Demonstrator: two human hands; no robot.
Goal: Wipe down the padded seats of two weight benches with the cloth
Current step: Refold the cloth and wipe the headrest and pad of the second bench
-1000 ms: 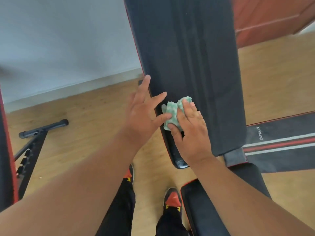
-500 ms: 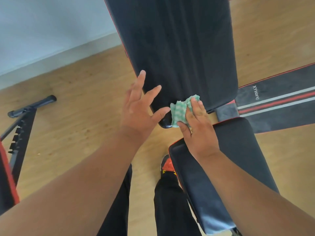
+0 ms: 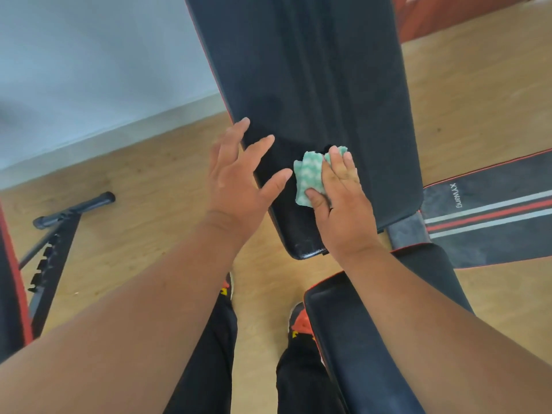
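A black back pad (image 3: 313, 85) with red piping runs up the middle, and the bench's black seat pad (image 3: 343, 339) lies below it. My right hand (image 3: 343, 204) presses a bunched green-and-white cloth (image 3: 307, 171) onto the lower part of the back pad, with the thumb at the cloth's lower edge and the fingers over its right side. My left hand (image 3: 239, 180) is spread with straight fingers at the pad's left edge and holds nothing. A second bench (image 3: 12, 294), black with a red edge, shows only at the far left.
The second bench's dark metal frame (image 3: 50, 252) and foot bar (image 3: 74, 209) stand on the wooden floor at left. A black mat (image 3: 493, 210) with red and white stripes lies to the right. My shoes (image 3: 298, 321) are beside the seat pad. A pale wall (image 3: 89, 70) is behind.
The cloth was at the back pad's bottom corner half a second ago; my right hand has moved it back up onto the pad face. The left hand stays spread at the left edge.
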